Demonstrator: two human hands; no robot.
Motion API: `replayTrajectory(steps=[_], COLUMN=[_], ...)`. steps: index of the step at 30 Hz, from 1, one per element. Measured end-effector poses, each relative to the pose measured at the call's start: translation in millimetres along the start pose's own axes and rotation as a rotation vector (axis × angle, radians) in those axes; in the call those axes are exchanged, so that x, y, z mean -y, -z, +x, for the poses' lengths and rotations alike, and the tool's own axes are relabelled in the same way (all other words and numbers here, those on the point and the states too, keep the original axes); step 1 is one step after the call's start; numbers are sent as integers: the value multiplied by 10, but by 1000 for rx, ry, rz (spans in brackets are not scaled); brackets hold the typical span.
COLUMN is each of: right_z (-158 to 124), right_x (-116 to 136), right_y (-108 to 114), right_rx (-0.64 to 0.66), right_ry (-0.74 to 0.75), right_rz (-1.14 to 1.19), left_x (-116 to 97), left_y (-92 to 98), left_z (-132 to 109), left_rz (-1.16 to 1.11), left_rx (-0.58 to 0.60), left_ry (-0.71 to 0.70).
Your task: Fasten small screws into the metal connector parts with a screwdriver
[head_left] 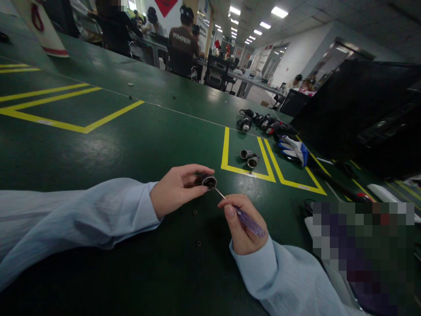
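My left hand [184,188] grips a small dark cylindrical part [209,181] between thumb and fingers, its round open end facing my right side. A screwdriver [250,222] with a clear purple handle is held in my right hand [243,219]. Its thin metal shaft reaches up and left to the opening of the cylindrical part; whether the tip touches inside is too small to tell. Below the hands, a small dark ring [198,243] and another small ring [195,212] lie on the green table [131,272].
Two metal cylindrical parts [252,161] lie inside a yellow-taped area at the right. Behind them are several dark parts with cables [246,124] and a blue-and-white glove [294,150]. A black monitor [358,109] stands at the far right. People sit in the background.
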State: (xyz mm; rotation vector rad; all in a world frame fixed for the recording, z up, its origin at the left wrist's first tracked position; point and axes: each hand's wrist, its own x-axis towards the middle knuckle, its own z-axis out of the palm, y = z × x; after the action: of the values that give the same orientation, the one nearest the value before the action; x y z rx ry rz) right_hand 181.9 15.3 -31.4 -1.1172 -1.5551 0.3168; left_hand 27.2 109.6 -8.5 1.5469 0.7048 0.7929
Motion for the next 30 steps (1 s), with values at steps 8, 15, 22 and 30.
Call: replayTrajectory(steps=[8,15,22,30], right_z=[29,22,19,15], right_x=[38,78,84,78], right_y=[-7,-20,-43,-49], right_rx=[106,111,125,110], right_ry=[88,96,155,134], right_rz=[-68,-105,-165,-156], left_x=[85,62,45,51], left_y=[-14,-40,-38,-37], left_z=[4,26,14,18], left_rz=[-4,5,12,29], left_rx=[-89,-149,-152,-154], left_ry=[-31,-18,-7,-22])
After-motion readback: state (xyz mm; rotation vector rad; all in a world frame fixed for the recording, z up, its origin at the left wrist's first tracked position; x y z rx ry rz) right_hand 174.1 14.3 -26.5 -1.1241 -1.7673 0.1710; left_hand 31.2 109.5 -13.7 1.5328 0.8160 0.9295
